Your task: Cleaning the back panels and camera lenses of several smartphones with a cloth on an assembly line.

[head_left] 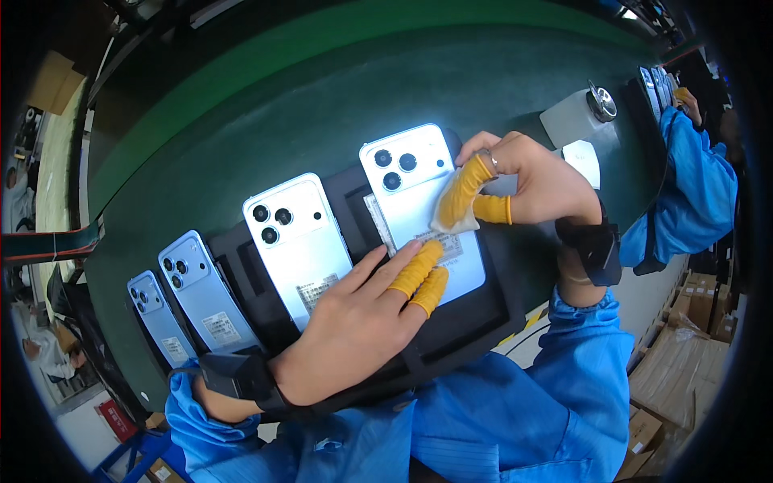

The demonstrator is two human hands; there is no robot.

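Right hand [527,181] is clamping white cloth [456,222] with yellow-sheathed fingers, pressing it onto back of rightmost pale-blue phone [411,211]; left hand [358,326] is lying unclamped, fingers extended over same phone's lower back; phone is resting camera side up on black tray [499,299] above green surface [201,153]; three other phones [302,253] are lying leftward; bottle [568,121] is standing beyond right hand.

I can read nothing on the labels [221,328] of these pale-blue phones [294,258], centre to lower left, print too small.
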